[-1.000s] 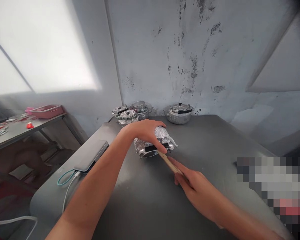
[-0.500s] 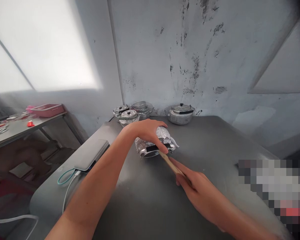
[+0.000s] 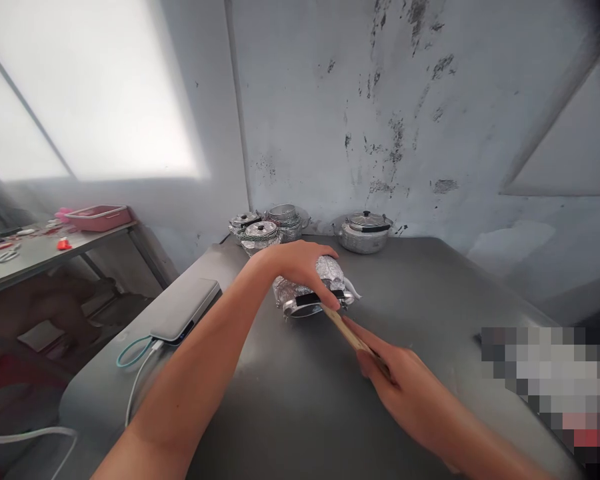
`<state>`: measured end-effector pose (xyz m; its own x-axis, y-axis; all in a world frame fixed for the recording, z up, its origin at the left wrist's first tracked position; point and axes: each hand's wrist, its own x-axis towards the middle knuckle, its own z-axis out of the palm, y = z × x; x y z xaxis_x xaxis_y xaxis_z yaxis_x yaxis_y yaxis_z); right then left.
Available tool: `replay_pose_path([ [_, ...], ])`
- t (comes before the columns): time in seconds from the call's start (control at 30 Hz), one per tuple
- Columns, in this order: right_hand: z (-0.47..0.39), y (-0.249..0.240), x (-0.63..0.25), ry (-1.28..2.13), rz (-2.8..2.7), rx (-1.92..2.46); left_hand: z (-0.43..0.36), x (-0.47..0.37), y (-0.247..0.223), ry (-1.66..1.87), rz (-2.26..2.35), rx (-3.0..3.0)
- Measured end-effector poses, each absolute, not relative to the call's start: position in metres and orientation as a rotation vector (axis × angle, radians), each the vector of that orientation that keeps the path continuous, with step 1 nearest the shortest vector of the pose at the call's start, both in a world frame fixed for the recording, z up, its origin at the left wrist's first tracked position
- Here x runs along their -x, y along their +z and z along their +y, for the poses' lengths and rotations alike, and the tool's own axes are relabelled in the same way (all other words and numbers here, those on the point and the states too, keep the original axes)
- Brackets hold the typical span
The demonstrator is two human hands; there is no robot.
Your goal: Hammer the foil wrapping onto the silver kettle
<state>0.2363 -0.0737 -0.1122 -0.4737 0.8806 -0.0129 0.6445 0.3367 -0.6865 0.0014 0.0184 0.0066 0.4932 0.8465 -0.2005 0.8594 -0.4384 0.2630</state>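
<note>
A silver embossed teapot [image 3: 332, 269] lies tipped over on the grey table, its round mouth turned towards me. Its spout points to the right, and a black grip on its handle crosses above the mouth. My left hand [image 3: 303, 263] wraps over the top of the teapot, with the thumb beside the handle. Between the fingers and thumb of my right hand [image 3: 395, 373] is a light wooden stick [image 3: 347, 333], slanting up to the mouth. Its far end is hidden at the mouth and under my left thumb, so I cannot tell what is on it.
Several silver pots [image 3: 261, 231] with chains cluster at the table's back left. A lidded pot [image 3: 365, 233] stands by the wall. A power bank [image 3: 185, 310] with cables lies left. The side table holds a pink basket [image 3: 100, 219] and scissors [image 3: 1, 257]. A blurred-out patch covers the right edge.
The whole view has shifted slightly. My right hand and the stick have moved a little down and to the right; my left hand keeps its hold on the teapot.
</note>
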Motion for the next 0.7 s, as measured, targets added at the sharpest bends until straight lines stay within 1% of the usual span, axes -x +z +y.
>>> replay_pose_path([
  [0.13, -0.0733, -0.1142, -0.2352, 0.898, -2.260, 1.339, 0.0207, 0.0000, 0.0049, -0.042, 1.411, -2.423],
  [0.53, -0.0744, -0.1069, -0.2335, 0.700, -2.307, 1.348, 0.0197, -0.0019, 0.0057, -0.064, 1.420, -2.398],
  [0.7, -0.0745, -0.1055, -0.2322, 0.762, -2.307, 1.346, 0.0211, -0.0017, 0.0040, -0.054, 1.435, -2.407],
])
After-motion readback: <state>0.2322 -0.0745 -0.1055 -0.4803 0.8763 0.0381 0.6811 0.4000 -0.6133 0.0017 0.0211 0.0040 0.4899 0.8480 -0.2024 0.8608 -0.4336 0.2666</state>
